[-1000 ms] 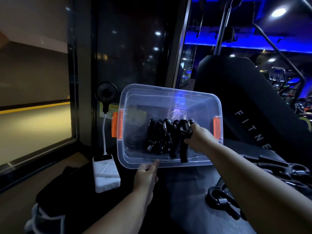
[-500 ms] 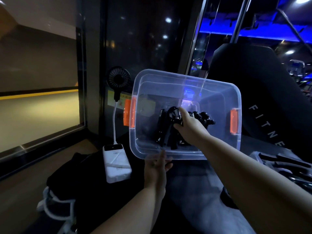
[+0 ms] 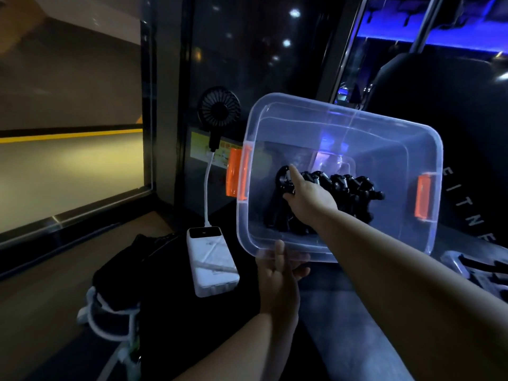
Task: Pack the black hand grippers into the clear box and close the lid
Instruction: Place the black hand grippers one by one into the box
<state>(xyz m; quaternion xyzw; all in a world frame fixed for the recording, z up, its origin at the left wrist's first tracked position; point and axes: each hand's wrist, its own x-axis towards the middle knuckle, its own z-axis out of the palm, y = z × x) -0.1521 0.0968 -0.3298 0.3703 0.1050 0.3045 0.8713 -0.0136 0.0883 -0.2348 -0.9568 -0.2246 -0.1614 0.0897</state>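
The clear box [image 3: 384,133] with orange side latches is tilted toward me, its opening facing the camera. My left hand [image 3: 277,273] grips its near rim from below. Several black hand grippers [image 3: 346,188] lie in a row inside on the box's bottom. My right hand [image 3: 308,196] reaches into the box and rests on the leftmost gripper [image 3: 283,178], index finger stretched over its top; whether the fingers are closed around it is hard to see. No lid shows on the box.
A white power bank [image 3: 211,259] lies left of the box, cabled to a small black fan [image 3: 218,111]. A dark bag [image 3: 129,265] sits at lower left. More black grippers [image 3: 483,270] lie at right on the padded bench, with its backrest [image 3: 467,133] behind.
My right hand has moved left along the row of grippers inside the box. The box appears larger and further right in view as my head turned left.
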